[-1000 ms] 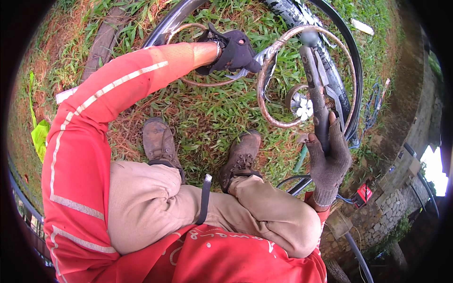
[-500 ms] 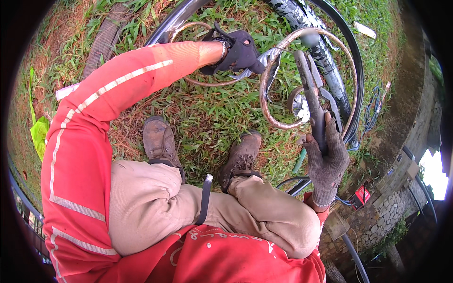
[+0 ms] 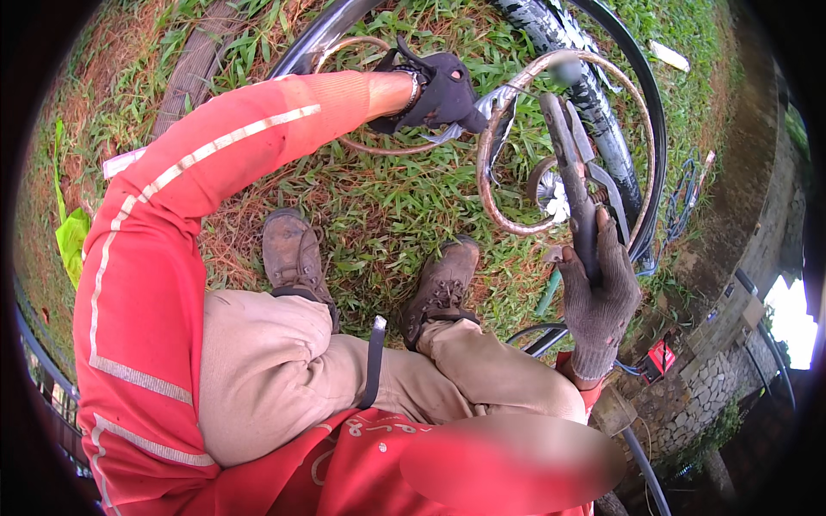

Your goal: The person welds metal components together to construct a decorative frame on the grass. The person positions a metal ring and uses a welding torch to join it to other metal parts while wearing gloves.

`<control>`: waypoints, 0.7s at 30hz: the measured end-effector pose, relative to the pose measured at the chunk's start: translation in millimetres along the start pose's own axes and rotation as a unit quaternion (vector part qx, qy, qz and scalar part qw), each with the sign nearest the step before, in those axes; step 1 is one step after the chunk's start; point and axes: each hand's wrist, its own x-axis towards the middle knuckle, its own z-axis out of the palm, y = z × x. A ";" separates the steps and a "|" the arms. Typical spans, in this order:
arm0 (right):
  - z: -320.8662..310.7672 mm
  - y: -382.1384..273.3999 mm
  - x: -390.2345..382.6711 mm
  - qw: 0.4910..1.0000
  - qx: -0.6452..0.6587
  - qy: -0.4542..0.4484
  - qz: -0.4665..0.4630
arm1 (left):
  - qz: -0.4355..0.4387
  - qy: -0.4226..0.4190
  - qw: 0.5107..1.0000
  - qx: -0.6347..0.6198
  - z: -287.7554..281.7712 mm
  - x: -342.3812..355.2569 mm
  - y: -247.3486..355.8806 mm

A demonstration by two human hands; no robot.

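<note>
Red fabric covers the left arm [image 3: 206, 159], which bends at the elbow and reaches forward and inward over the grass [image 3: 370, 206]. The left hand [image 3: 439, 96], in a black glove, points to the right with the fingers closed on a silvery strip [image 3: 489, 105]; the glove hides the exact grip. This strip lies against the looped copper-coloured cable [image 3: 483, 179]. The right forearm is short in view beside the right knee; the right hand [image 3: 601, 292], in a grey-brown knit glove, points forward, wrapped around the lower end of a plier-type hand tool [image 3: 571, 176]. The tool stands lengthwise, overlapping the cable loop in view, its upper end near a mottled black pipe [image 3: 604, 129].
</note>
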 end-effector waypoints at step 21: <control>7.0 4.6 0.6 1.000 0.008 0.012 -0.023 | 0.123 0.063 0.988 -0.067 12.9 3.2 -17.3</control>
